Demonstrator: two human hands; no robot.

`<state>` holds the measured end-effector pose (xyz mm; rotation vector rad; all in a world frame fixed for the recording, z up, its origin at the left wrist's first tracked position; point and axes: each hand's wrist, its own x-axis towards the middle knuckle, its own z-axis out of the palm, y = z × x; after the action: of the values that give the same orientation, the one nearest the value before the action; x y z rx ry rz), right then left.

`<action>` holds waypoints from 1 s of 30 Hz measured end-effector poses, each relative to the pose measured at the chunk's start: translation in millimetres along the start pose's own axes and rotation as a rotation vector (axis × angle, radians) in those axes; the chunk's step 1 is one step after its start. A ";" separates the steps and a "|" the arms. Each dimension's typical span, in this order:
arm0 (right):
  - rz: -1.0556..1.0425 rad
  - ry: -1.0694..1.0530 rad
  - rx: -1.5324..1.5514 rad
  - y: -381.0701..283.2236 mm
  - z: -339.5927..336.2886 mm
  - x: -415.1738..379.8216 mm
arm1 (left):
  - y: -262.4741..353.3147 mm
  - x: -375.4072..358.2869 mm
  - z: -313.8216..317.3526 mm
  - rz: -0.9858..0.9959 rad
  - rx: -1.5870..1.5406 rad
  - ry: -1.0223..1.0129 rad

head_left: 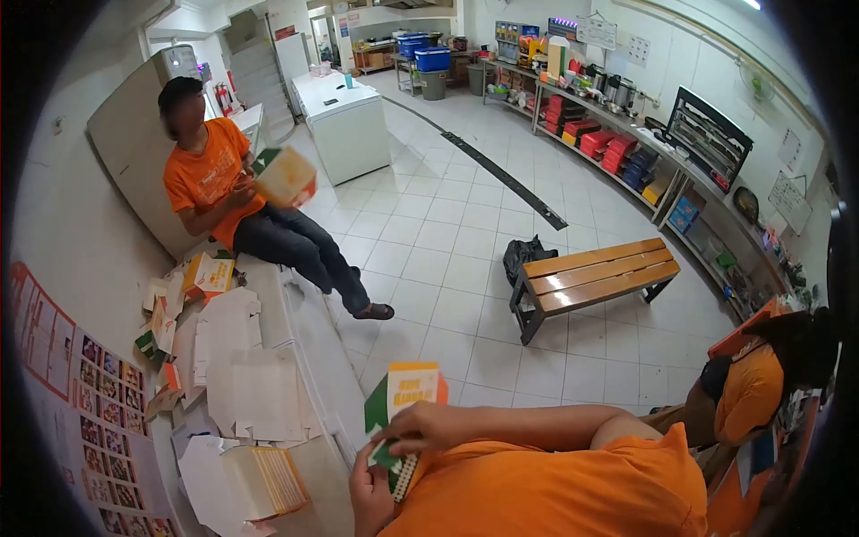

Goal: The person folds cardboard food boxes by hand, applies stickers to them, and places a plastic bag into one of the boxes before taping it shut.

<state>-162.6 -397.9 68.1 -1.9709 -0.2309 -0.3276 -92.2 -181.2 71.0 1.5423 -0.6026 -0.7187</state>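
An orange, white and green printed carton [412, 389], partly folded, is held close to the orange shirt at the bottom centre. My left hand [371, 488] grips its lower end from below. Across its green flap lies my right hand [428, 428], with fingers bent and pressed on the card. To the left, flat white cartons [255, 389] lie spread on a white surface, and a stack of yellow-edged cartons [277, 479] sits nearest to my left hand. Several printed cartons [210, 273] are piled farther back.
A person in orange [210, 170] sits at the surface's far end, holding another carton [286, 176]. Another person [752, 389] is at the right edge. A wooden bench [599, 276] with a black bag [526, 255] stands on the floor. Behind are a white freezer [344, 130] and shelves [617, 112].
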 end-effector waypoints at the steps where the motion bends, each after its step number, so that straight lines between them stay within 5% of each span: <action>1: 0.107 -0.129 -0.042 -20.5 -5.5 1.7 | -8.9 -4.6 -2.7 -0.043 -0.107 0.012; 4: 0.239 -0.274 -0.115 -24.0 -5.1 2.0 | -27.5 0.6 6.7 0.222 -0.156 0.097; 6: 0.288 0.059 -0.276 -13.5 -0.8 2.8 | -18.1 -8.0 9.0 0.160 -0.066 0.112; 8: 0.312 0.065 -0.236 -13.4 -1.0 0.6 | -7.2 -4.1 11.9 0.110 0.025 0.132; 10: 0.108 -0.156 0.021 -17.3 -4.1 -4.6 | -2.6 2.6 12.1 0.176 -0.056 0.174; 11: 0.175 -0.242 0.049 -19.6 -8.0 -7.8 | -3.4 2.3 10.9 0.175 -0.053 0.176; 18: 0.087 -0.310 -0.178 -41.0 -23.8 -13.9 | -8.8 5.2 4.8 0.187 0.048 0.091; 20: 0.085 -0.183 -0.286 -42.9 -17.1 -16.5 | -4.3 7.7 4.8 0.083 -0.002 0.137; 24: 0.192 0.197 -0.144 -44.6 -21.2 -10.8 | -27.8 34.6 -21.0 0.581 0.037 0.417; 28: 0.071 0.487 0.016 -46.2 -30.2 -12.8 | -55.7 40.1 -45.7 0.459 -0.151 0.404; 30: 0.175 0.553 0.277 -51.1 -26.4 -11.8 | -48.3 34.0 -55.2 0.065 -0.497 0.026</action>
<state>-192.7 -401.3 118.4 -1.5465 0.2399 -0.6710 -30.1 -164.9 21.8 1.0659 -0.4124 -0.7315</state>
